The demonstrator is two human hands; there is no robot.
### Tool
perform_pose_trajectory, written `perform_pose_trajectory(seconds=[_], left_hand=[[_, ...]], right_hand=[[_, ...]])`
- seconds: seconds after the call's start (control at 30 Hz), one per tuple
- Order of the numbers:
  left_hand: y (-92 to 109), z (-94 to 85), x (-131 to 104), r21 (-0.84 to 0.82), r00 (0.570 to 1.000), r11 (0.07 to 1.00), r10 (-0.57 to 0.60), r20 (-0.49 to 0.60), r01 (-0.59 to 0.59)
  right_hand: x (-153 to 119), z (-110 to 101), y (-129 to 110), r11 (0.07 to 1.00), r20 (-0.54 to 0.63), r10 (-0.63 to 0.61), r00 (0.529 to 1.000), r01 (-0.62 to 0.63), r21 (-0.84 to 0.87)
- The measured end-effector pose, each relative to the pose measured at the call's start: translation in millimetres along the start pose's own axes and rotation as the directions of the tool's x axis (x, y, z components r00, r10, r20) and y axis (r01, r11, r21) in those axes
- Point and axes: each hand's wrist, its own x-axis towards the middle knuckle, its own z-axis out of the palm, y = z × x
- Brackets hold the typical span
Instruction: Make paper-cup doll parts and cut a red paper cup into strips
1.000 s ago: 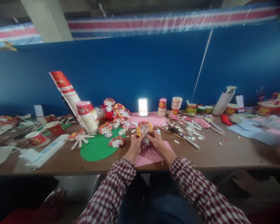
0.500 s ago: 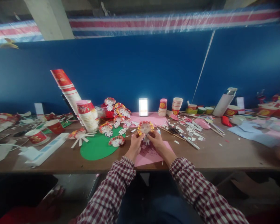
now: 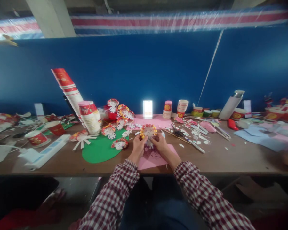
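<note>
Between my two hands is a paper doll (image 3: 148, 131) with a round drawn face and a frill of red and yellow around it. My left hand (image 3: 139, 145) pinches its lower left edge, and my right hand (image 3: 162, 144) grips the lower right. Both thumbs lie on the front near the bottom of the face; the other fingers are partly hidden behind. Beneath the hands a pink sheet (image 3: 146, 162) with dark marks lies on the table. Similar paper dolls (image 3: 120, 144) rest to the left, some on a green sheet (image 3: 96, 155).
Stacked paper cups (image 3: 90, 118) stand at the left, with smaller cup stacks (image 3: 182, 108) at the back. A white power strip (image 3: 49, 151) lies front left. Brushes (image 3: 194, 145) and paper scraps (image 3: 199, 131) are at right, near a tilted flask (image 3: 231, 105). A blue partition (image 3: 139, 70) closes the back.
The doll and both hands have shifted very slightly to the left. The grip looks the same, and the things on the table have stayed put.
</note>
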Motion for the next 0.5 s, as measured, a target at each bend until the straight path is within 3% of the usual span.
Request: perform_pose_trajectory(seconds=[0.5], left_hand=[[-2.2,-1.3,1.4,0.002,0.998,0.998,0.055,0.028,-0.055]], right_hand=[[-0.4,0.4,-1.4,1.000,-0.009,-0.027,1.000,0.027,-0.010]])
